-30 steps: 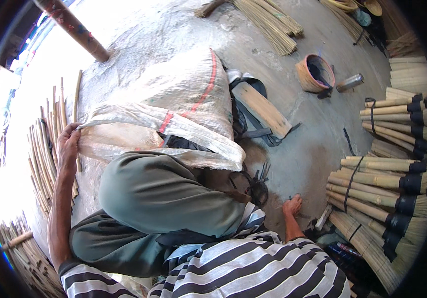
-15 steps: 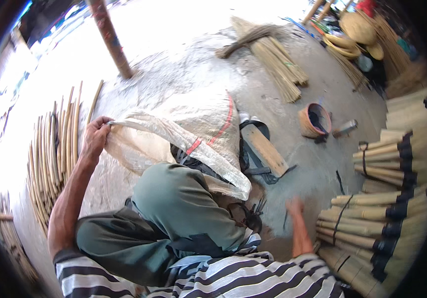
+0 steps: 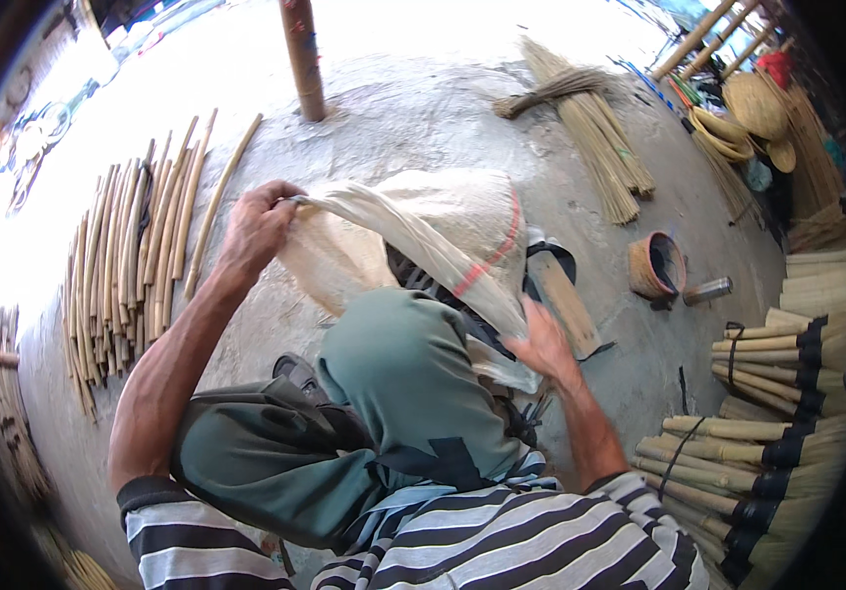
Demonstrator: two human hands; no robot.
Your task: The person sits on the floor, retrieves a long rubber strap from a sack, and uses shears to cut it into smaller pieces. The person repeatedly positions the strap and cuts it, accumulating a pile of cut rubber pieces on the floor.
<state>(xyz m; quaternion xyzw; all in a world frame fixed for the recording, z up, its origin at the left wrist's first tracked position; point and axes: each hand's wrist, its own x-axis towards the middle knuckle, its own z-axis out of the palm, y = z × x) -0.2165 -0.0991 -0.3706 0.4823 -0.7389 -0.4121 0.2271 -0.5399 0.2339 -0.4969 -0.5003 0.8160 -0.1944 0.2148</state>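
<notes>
A whitish woven sack (image 3: 433,197) with a red stripe lies on the floor before my knees, its mouth spread toward me. My left hand (image 3: 261,226) is closed on the left corner of the mouth and holds it raised. At the right end of the rim, my right hand (image 3: 546,346) grips the edge between thumb and fingers. Dark material shows inside the opening, too shadowed to name. A wooden board (image 3: 563,300) lies beside the sack, just beyond my right hand, with black strips around it.
Bamboo sticks (image 3: 133,226) lie in rows at the left. At the right are tied bundles of bamboo handles (image 3: 728,457). A small basket-like pot (image 3: 651,267) and a metal cylinder (image 3: 708,290) stand farther right. Bristle bundles (image 3: 595,138) lie beyond; a post (image 3: 303,59) rises at the back.
My right hand has come up from the floor at the right onto the sack's edge. My left hand still holds its corner. The whole view has shifted.
</notes>
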